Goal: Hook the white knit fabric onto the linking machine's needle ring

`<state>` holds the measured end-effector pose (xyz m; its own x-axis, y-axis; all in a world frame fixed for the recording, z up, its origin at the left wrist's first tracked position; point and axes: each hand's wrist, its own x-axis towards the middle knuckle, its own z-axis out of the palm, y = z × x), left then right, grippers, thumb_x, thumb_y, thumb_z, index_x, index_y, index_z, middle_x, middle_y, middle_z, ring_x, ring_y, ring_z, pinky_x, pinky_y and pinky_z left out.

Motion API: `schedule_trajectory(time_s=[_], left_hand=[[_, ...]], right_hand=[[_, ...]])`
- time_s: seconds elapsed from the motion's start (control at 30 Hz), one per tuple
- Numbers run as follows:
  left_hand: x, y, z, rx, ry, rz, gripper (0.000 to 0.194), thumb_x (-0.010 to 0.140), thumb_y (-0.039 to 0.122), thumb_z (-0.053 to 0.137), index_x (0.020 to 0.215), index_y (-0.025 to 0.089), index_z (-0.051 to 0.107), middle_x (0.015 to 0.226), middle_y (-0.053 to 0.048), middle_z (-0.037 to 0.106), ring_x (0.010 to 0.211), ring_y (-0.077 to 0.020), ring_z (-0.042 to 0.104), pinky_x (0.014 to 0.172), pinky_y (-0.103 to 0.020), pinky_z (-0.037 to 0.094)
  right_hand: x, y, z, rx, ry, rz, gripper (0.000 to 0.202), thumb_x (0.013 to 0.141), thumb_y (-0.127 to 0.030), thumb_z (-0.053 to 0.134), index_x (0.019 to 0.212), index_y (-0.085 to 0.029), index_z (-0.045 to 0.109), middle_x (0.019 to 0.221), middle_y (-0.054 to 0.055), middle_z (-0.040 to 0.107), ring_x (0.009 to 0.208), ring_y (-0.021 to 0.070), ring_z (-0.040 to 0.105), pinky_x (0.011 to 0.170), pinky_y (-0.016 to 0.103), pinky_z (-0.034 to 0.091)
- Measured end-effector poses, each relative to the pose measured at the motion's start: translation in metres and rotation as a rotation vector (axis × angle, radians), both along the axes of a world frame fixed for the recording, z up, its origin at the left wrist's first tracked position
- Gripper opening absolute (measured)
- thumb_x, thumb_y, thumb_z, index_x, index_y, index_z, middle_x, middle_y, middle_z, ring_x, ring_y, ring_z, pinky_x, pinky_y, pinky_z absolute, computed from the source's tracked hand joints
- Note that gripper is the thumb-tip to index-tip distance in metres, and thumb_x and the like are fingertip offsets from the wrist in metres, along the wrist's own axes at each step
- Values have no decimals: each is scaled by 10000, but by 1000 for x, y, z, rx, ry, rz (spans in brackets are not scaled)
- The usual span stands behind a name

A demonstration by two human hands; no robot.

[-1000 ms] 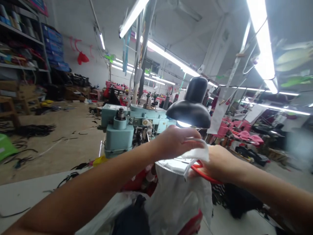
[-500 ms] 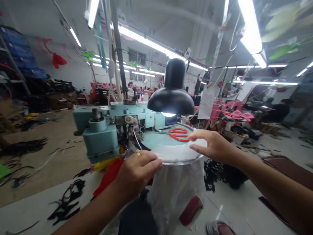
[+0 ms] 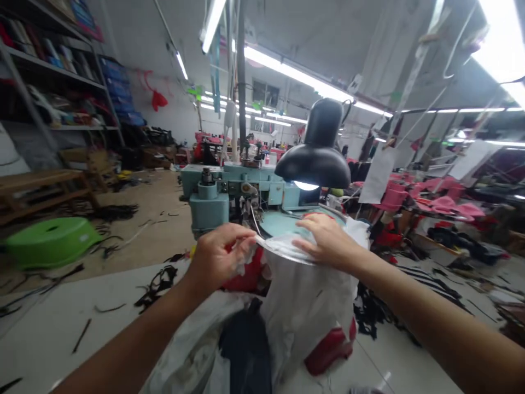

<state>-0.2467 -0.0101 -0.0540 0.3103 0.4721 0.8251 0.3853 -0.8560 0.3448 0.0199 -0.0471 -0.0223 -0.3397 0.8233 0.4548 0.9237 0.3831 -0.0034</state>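
Observation:
White fabric (image 3: 311, 306) lies over the front edge of the round plate of a teal machine (image 3: 209, 208) and hangs down in front. My left hand (image 3: 221, 251) pinches a corner of this fabric at the plate's left front edge. On top of the cloth rests my right hand (image 3: 328, 238), its fingers spread and pointing left. Red-handled scissors (image 3: 314, 214) lie behind the right hand, mostly hidden by it. A black lamp (image 3: 314, 158) shines down just above the plate.
A green stool (image 3: 51, 241) stands on the floor at the left, near a wooden bench (image 3: 45, 180). Black scraps (image 3: 158, 284) lie on the white surface at left. A dark red object (image 3: 330, 350) sits below the hanging fabric. Pink pieces (image 3: 451, 205) are piled at the right.
The view has turned left. My left hand has lifted a fabric corner off the plate's edge. My right hand has come down onto the cloth and now covers most of the scissors.

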Motion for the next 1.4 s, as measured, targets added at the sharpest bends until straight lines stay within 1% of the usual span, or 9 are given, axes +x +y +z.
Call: schedule_trajectory(time_s=[0.1,0.2,0.33,0.47,0.67,0.73,0.87,1.17,1.4], left_hand=[[10,5,-8,28,44,7,170,909,316,637,983,186,718,954,-55,742,902,-184,677,843,-318,519],[22,17,2,57,261,33,199,886,379,661,952,203,728,967,-56,739,958,-236,645,898,-410,453],[26,38,15,-1,450,-129,145,913,266,621,830,187,710,889,-30,729,896,-203,631,841,-357,422],[22,53,10,-14,405,-315,127,915,164,576,879,163,698,890,-43,718,887,-177,617,827,-301,456],[11,53,-15,100,186,-326,90,905,136,597,871,154,678,862,-37,721,847,-164,615,818,-302,493],[9,51,-29,180,92,-332,97,900,111,599,945,150,675,921,-58,718,895,-172,611,848,-316,511],[7,53,-47,237,28,-337,164,896,132,632,1057,159,636,1018,-78,707,990,-195,604,910,-353,518],[11,64,-23,180,147,-376,59,911,192,624,906,192,683,918,-28,715,878,-183,610,833,-344,450],[10,67,-35,218,79,-427,108,884,107,619,892,196,680,880,-21,707,814,-161,607,781,-344,427]], right_hand=[[-30,17,6,27,-30,30,162,925,-289,608,899,-164,707,948,90,716,925,231,655,847,340,480],[-46,10,12,75,-55,14,230,973,-250,493,860,-156,670,825,83,697,804,223,645,738,322,450],[-41,-11,10,64,-14,38,234,976,-297,492,891,-187,680,807,58,702,756,199,646,699,296,448],[-36,-20,-2,98,72,7,177,959,-270,536,962,-203,700,843,49,706,761,186,649,715,293,479],[-58,-21,-18,254,55,56,151,953,-245,575,939,-191,715,764,42,649,683,158,590,648,274,476],[-60,-22,-23,321,4,108,138,942,-167,578,951,-187,714,723,30,621,670,150,564,688,284,496],[-54,-26,-31,416,-117,252,253,915,-42,540,1074,-163,694,738,12,615,701,136,577,975,413,494],[-54,-29,-32,381,-129,303,264,931,-45,499,1064,-114,716,754,26,639,708,138,606,1024,431,483],[-55,-29,-37,364,-136,265,292,932,-61,468,1090,-145,699,724,10,636,687,137,618,1052,417,465]])
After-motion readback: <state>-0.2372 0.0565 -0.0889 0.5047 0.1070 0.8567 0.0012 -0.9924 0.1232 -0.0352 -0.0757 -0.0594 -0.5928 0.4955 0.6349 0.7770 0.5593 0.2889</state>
